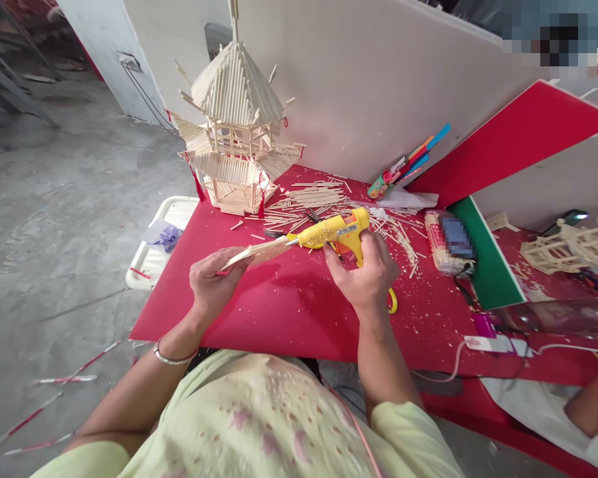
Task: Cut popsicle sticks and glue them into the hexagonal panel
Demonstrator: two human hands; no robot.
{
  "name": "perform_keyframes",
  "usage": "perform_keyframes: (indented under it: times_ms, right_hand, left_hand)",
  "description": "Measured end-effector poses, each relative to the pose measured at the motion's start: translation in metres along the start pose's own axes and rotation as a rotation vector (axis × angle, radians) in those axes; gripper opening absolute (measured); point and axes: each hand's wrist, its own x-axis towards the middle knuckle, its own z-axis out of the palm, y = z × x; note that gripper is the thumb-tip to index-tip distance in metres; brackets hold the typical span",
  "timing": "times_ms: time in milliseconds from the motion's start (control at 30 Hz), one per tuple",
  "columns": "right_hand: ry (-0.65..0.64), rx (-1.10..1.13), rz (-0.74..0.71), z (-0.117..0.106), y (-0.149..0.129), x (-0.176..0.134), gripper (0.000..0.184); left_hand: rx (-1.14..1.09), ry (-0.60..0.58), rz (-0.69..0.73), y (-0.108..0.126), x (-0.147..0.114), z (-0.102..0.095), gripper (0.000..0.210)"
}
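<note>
My right hand [366,269] is wrapped round the handle of a yellow hot glue gun [329,231], its nozzle pointing left. In my left hand [216,279] is a flat panel of thin wooden sticks [264,251], pinched at its left end and tilted. The gun's metal tip sits at the panel's right end; whether it touches I cannot tell. Behind my hands, a tiered pagoda model [236,126] made of sticks, with red tassels, stands at the back left of the red table [279,312]. Loose wooden sticks [313,197] lie in a pile beside it.
A cup of coloured markers [379,187] leans near the grey partition [339,86]. To the right are a packaged bundle [436,245] with a phone on it, a green divider [491,255], a power strip [496,344] with cords and another stick model [568,249]. A white stool [142,259] stands left.
</note>
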Motion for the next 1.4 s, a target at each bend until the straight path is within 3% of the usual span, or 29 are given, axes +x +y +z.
perform_keyframes:
  times_ms: [133, 233, 367, 500, 633, 800, 933, 1233, 1400]
  right_hand:
    - [-0.023, 0.089, 0.076, -0.002, -0.001, -0.006, 0.054]
    - [-0.086, 0.183, 0.195, -0.004, 0.001, -0.01, 0.056]
    - [-0.293, 0.402, 0.384, -0.007, 0.008, -0.019, 0.059]
    - [-0.502, 0.532, 0.54, -0.007, 0.017, -0.039, 0.06]
    - [-0.613, 0.454, 0.569, 0.001, 0.027, -0.072, 0.055]
    - [-0.743, 0.332, 0.48, 0.012, 0.038, -0.11, 0.04]
    - [-0.826, 0.26, 0.385, 0.013, 0.044, -0.126, 0.036]
    - [-0.801, 0.121, 0.308, 0.01, 0.05, -0.129, 0.034]
    - [-0.766, 0.102, 0.292, 0.011, 0.052, -0.128, 0.033]
  left_hand:
    - [-0.034, -0.027, -0.235, 0.008, 0.001, -0.002, 0.023]
    - [-0.26, -0.119, -0.475, 0.01, 0.007, 0.0, 0.037]
    - [-0.565, -0.226, -0.751, 0.003, 0.017, 0.005, 0.05]
    - [-0.659, -0.319, -0.904, -0.012, 0.019, 0.009, 0.055]
    - [-0.592, -0.398, -0.966, -0.025, 0.015, 0.012, 0.064]
    - [-0.445, -0.5, -0.932, -0.037, 0.015, 0.016, 0.07]
    - [-0.384, -0.504, -0.905, -0.044, 0.017, 0.016, 0.072]
    - [-0.45, -0.373, -0.99, -0.042, 0.012, 0.009, 0.089]
    - [-0.49, -0.362, -0.977, -0.042, 0.01, 0.006, 0.085]
